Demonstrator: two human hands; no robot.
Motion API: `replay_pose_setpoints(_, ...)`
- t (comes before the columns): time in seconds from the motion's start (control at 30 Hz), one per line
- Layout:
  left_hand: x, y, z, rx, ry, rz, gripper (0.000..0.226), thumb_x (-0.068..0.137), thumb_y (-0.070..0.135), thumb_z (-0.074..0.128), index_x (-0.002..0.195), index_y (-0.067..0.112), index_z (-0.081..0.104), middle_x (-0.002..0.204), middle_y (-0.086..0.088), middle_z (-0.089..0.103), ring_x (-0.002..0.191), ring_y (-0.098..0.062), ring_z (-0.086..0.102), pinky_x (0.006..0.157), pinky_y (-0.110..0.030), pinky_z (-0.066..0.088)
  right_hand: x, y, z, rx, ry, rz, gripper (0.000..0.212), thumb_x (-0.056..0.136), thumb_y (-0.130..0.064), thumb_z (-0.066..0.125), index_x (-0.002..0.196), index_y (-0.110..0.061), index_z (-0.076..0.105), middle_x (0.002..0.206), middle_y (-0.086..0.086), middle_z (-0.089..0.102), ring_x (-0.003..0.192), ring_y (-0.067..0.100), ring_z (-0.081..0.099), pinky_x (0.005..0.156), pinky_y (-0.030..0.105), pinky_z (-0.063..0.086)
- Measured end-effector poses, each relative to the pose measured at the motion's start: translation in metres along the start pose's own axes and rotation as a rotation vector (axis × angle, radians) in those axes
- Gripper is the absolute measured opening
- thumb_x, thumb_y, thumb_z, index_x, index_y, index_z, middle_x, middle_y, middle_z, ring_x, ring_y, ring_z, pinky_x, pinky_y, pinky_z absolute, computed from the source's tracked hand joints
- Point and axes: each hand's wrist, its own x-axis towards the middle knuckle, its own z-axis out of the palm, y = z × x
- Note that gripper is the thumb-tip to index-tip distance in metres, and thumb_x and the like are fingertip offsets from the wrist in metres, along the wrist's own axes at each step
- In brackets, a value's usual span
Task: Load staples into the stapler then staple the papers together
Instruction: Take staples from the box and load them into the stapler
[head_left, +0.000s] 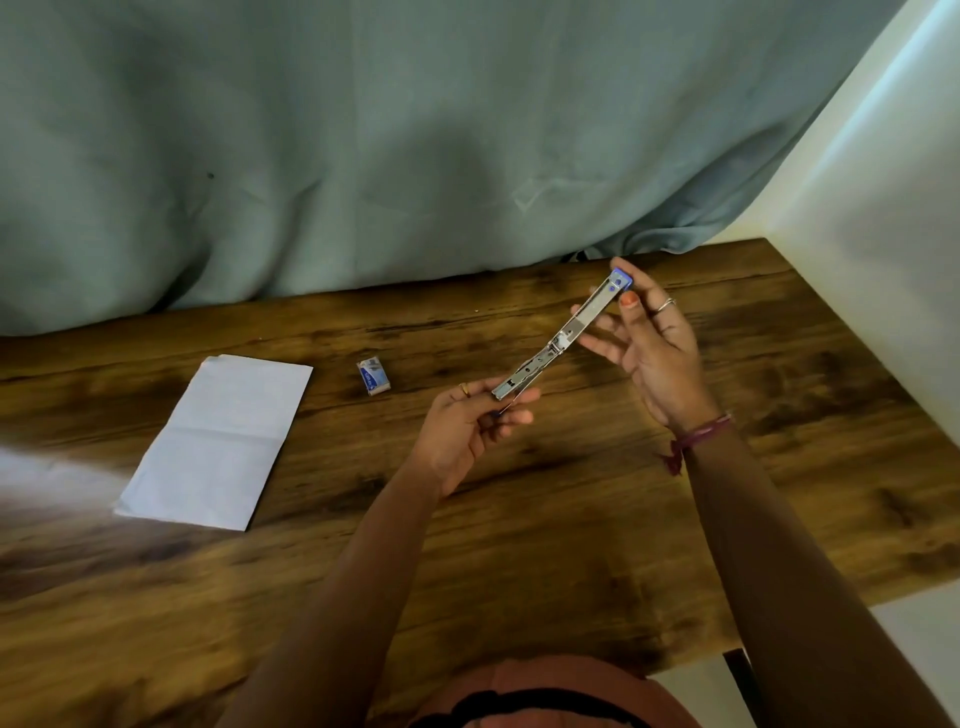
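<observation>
Metal stapler, swung fully open, held at both ends by hands.

Shiny metal stapler with a blue end, swung wide open in the air, small staple box and white papers lying flat on the worktop — well apart

This looks like a room in a home with a small desk set up for paperwork. A dark wood-grain surface stands against a pale teal curtain that hangs in soft folds along its far edge. A plain white wall closes the right side. Folded papers and a small staple box lie on the wood.
</observation>
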Motion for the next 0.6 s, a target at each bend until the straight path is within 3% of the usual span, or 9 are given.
replay_pose_setpoints(0.17,0.0,0.0,-0.008,0.051,0.027,-0.048,0.015,0.093,0.003,0.053,0.101,0.004,0.066,0.107,-0.018,0.072,0.059,-0.006,0.065,0.047,-0.014,0.047,-0.008,0.002,-0.003,-0.112,-0.122,-0.036,0.036,0.093,-0.017,0.049,0.127,-0.028,0.051,0.121,0.0,0.064,0.11,0.02,0.063,0.081,0.031,0.057)
replay_pose_setpoints(0.23,0.002,0.0,-0.007,0.104,0.038,-0.063,0.013,0.093,0.002,0.054,0.088,0.007,0.065,0.104,-0.019,0.073,0.057,-0.006,0.064,0.046,-0.015,0.046,-0.01,0.003,-0.001,-0.357,-0.21,-0.068,0.037,0.095,-0.01,0.048,0.126,-0.028,0.052,0.118,-0.007,0.065,0.11,0.013,0.062,0.08,0.023,0.055)
replay_pose_setpoints(0.33,0.004,0.0,-0.004,0.14,0.05,-0.083,0.013,0.092,0.002,0.055,0.09,0.007,0.066,0.098,-0.019,0.074,0.055,-0.006,0.064,0.046,-0.015,0.046,-0.012,0.01,0.007,-0.662,-0.339,-0.133,0.034,0.094,-0.013,0.054,0.125,-0.026,0.055,0.116,-0.016,0.063,0.108,0.001,0.06,0.085,0.012,0.047)
replay_pose_setpoints(0.47,0.005,0.002,-0.001,0.179,0.057,-0.111,0.013,0.093,0.002,0.053,0.097,0.005,0.066,0.095,-0.017,0.075,0.055,-0.007,0.065,0.047,-0.016,0.047,-0.012,0.016,0.015,-0.806,-0.445,-0.193,0.031,0.092,-0.015,0.057,0.121,-0.028,0.058,0.11,-0.007,0.064,0.103,0.001,0.059,0.087,0.014,0.046)
replay_pose_setpoints(0.6,0.004,0.01,-0.001,0.297,0.033,-0.17,0.018,0.093,0.0,0.052,0.102,0.006,0.066,0.091,-0.013,0.076,0.058,-0.007,0.067,0.048,-0.015,0.047,-0.009,0.018,0.012,-0.784,-0.519,-0.047,0.027,0.089,-0.019,0.063,0.113,-0.031,0.062,0.109,-0.014,0.064,0.1,0.002,0.062,0.086,0.018,0.049)
